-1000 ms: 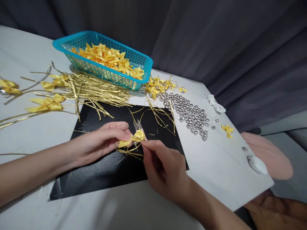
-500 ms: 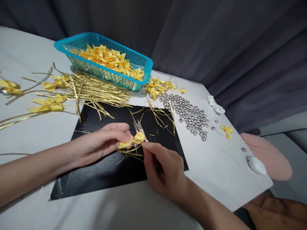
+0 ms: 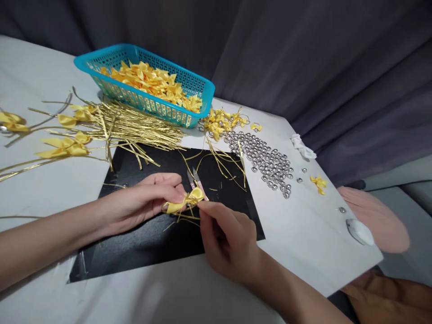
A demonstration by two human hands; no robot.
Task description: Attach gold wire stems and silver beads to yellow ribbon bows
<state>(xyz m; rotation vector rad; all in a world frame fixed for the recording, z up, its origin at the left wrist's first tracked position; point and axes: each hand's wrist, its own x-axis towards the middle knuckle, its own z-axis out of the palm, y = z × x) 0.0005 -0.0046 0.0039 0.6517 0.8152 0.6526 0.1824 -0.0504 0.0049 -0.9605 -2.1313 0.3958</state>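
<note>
A yellow ribbon bow with gold cord around it is held between my two hands, over the black mat. My left hand pinches the bow's left side between thumb and fingers. At its right end, the thumb and forefinger of my right hand are closed on the bow's edge or a cord end there; which one is hidden. Gold cord ends stick out below the bow. Just behind it lie small scissors with pink handles, partly covered by the bow, blades pointing away.
A blue basket of yellow bows stands at the back. In front of it lies a pile of gold cords. Silver heart-shaped pieces spread to the right, beside finished-looking bows. A white computer mouse sits near the right edge.
Both hands stay on the bow. My right hand has shifted very slightly left, and the cord loop under the bow looks a little smaller. The whole view has moved slightly.
</note>
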